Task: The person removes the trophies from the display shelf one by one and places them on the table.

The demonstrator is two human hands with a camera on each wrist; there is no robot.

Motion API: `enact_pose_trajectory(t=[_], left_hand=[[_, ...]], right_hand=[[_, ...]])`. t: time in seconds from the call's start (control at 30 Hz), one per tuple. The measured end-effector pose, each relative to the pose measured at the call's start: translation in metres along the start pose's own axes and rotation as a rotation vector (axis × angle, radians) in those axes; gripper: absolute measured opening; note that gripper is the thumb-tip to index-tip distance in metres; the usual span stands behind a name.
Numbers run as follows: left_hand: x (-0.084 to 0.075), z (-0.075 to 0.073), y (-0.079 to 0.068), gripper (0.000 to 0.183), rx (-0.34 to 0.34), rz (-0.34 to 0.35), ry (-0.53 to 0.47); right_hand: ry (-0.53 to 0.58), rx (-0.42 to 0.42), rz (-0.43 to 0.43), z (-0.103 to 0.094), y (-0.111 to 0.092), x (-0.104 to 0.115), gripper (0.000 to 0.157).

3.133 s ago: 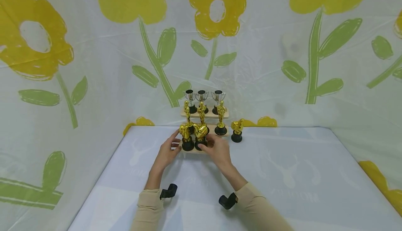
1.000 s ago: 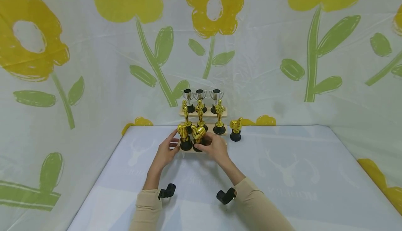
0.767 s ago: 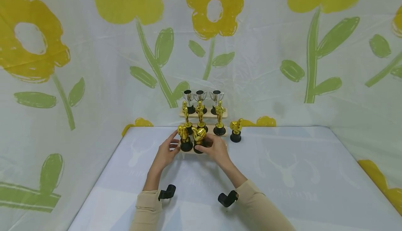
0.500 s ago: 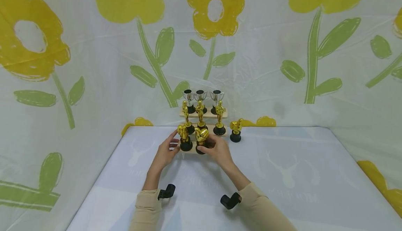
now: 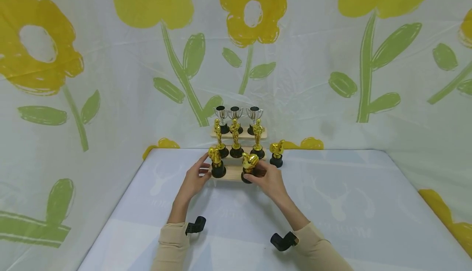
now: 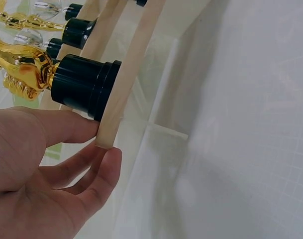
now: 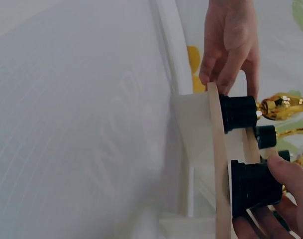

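My right hand (image 5: 272,179) grips a gold thumbs-up trophy (image 5: 250,161) by its black base (image 7: 255,185), thumb on one side and fingers on the other. This trophy stands at the right part of the lowest step of a wooden tiered stand (image 5: 232,172), its base right at the board in the right wrist view. My left hand (image 5: 195,177) pinches the left end of that lowest step (image 6: 125,84) between thumb and fingers. Beside it, a similar gold thumbs-up trophy (image 5: 217,168) sits upright at the step's left end.
Three gold figurine trophies (image 5: 236,140) line the middle step, and three silver cups (image 5: 235,117) the top one. Another gold thumbs-up trophy (image 5: 276,156) stands on the white-covered table (image 5: 332,213) right of the stand. A flowered cloth (image 5: 306,78) hangs behind.
My right hand has moved the gripped trophy rightward along the lowest step, away from the left trophy, leaving bare wood between them. The left hand has kept its place on the step's end.
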State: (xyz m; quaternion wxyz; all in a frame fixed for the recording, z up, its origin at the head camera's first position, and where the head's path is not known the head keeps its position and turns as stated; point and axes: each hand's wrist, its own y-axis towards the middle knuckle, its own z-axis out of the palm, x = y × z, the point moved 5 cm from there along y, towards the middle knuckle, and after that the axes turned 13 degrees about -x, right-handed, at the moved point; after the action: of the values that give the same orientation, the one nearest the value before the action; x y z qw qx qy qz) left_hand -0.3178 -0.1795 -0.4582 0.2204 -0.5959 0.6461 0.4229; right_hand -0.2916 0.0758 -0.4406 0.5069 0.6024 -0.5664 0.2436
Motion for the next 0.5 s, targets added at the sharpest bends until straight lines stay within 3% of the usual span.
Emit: enact_pose_trajectory(t=[0.5], left_hand=[[-0.001,0.001,0.000,0.072,-0.004,-0.006,0.010]], right_hand=[[-0.050,-0.057,0.023,-0.045,0.001,-0.019,0.046]])
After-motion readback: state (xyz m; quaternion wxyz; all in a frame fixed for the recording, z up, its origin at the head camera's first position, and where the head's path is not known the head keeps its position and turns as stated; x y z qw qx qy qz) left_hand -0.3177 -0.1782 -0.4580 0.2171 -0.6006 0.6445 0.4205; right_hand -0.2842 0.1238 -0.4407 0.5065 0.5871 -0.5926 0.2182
